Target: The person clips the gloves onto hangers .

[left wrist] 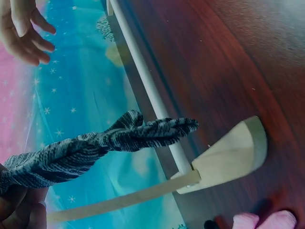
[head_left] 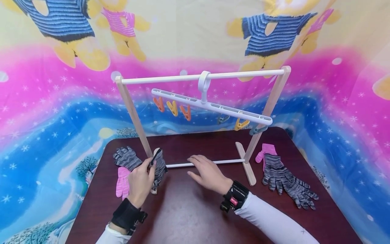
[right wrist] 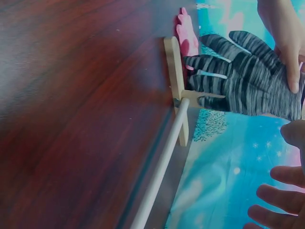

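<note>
1. L hand: grasping the striped glove btwn thumb & fingers at the cuff. Glove hangs from the hand's far R side, fingers down, in front of the rack's L foot.
2. R hand: released, nothing in it. Fingers loosely spread, palm down; it's R of L hand, apart from the held glove. White lower bar runs beyond & below it.
3. Just L of L hand, on the dark surface: pink mitt-like glove, w/ a 2nd grey glove farther fwd.
4. Wooden rack stands ahead of both hands; L upright just past L hand, R upright fwd & R of R hand.
5. Above & beyond R hand: white hanger, hooked on the rack's top bar, w/ 6 clips (orange, yellow, blue-green).
6. Well R of R hand: grey glove pair, overlapping a pink glove.
7. Behind everything, past both hands: bear-print backdrop.
</note>
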### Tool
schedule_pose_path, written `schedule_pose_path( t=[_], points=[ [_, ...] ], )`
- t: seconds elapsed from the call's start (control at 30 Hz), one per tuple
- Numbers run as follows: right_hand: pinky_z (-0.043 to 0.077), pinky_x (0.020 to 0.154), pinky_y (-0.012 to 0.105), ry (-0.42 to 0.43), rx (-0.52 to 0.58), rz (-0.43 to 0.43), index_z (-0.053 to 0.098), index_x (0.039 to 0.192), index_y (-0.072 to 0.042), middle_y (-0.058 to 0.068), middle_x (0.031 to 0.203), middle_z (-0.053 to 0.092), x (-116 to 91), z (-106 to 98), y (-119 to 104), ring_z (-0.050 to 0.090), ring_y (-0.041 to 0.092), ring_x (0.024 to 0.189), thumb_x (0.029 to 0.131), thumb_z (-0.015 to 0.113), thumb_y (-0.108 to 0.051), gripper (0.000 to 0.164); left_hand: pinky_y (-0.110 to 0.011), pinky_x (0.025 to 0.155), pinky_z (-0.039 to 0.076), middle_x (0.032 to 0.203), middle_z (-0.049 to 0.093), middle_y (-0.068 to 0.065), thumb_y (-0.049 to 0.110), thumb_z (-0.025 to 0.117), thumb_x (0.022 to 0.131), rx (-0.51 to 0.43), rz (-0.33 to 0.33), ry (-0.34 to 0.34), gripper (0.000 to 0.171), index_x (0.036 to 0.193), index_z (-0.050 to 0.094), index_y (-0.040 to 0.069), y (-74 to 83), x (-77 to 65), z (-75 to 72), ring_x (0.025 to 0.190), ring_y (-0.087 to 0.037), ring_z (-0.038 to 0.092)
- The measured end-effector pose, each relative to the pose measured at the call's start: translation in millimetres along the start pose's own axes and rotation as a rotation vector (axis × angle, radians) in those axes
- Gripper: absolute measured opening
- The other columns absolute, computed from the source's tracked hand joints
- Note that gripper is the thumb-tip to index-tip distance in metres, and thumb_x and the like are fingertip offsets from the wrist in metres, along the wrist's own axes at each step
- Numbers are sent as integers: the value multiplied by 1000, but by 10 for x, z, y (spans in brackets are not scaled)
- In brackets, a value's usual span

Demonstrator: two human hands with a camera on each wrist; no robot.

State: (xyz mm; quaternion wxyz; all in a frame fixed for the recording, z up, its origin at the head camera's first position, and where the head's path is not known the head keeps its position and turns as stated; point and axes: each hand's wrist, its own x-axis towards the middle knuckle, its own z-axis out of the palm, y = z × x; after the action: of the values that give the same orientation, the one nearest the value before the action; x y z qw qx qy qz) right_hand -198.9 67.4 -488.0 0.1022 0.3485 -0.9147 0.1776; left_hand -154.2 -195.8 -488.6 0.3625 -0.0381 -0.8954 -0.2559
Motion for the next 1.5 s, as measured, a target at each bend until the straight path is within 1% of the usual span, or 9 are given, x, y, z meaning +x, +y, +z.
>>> schedule_pose_path(
  t=[0.17,0.27,0.47,0.6,0.73,0.93,1.13,1.3,1.5],
  points=[
    [47,110,39,19,35,1,58,139,-10,7,137,64,98,-29,-57,59,21,130,98,64,-39,51,-27,46,31,61,64,-5,15,73,92,-9,18,2,18,106,75,5,20,46,53,47,-15,51],
    [50,107,39,35,48,6,58,139,-11,7,136,65,146,-53,-102,61,21,127,98,64,-39,50,-27,45,31,59,64,-4,15,73,92,-13,21,-1,17,106,75,5,25,59,64,45,-14,50],
    [54,101,40,95,62,-2,59,137,-9,8,131,68,289,-122,-170,65,22,122,97,65,-38,49,-27,45,31,62,66,-6,14,72,93,-23,24,-14,17,107,75,5,29,111,55,45,-13,49],
    [54,100,41,121,76,9,59,137,-9,9,131,68,404,-156,-202,65,23,122,98,64,-39,49,-27,44,31,63,68,-6,14,71,93,-19,32,-37,18,108,74,6,38,152,42,46,-14,50],
    [54,101,40,139,95,26,58,139,-9,8,133,67,521,-192,-244,65,22,122,99,63,-39,50,-26,44,30,63,68,-6,15,70,94,-16,24,-53,19,110,75,6,49,178,36,45,-12,49],
    [53,101,40,156,156,51,57,140,-6,9,134,67,699,-275,-350,65,22,123,99,64,-36,52,-25,44,28,60,65,-5,16,71,94,-18,21,-47,20,110,75,6,62,208,32,45,-9,44],
    [54,101,41,178,210,48,54,144,-7,10,138,65,873,-369,-440,65,23,124,99,63,-33,53,-27,45,31,59,64,-4,15,70,94,-26,36,-39,20,112,75,7,96,265,26,45,-13,49],
    [53,104,42,174,221,61,50,147,-7,11,144,61,989,-423,-509,61,24,130,100,61,-35,56,-31,46,36,62,68,-6,15,70,94,-33,43,-25,19,111,75,7,116,300,19,48,-19,56],
    [49,108,44,141,296,95,44,152,-8,11,151,54,1073,-471,-575,54,25,138,101,61,-34,60,-33,45,37,64,70,-8,13,70,93,-31,42,-20,17,108,74,6,118,312,1,48,-22,58]
  ],
)
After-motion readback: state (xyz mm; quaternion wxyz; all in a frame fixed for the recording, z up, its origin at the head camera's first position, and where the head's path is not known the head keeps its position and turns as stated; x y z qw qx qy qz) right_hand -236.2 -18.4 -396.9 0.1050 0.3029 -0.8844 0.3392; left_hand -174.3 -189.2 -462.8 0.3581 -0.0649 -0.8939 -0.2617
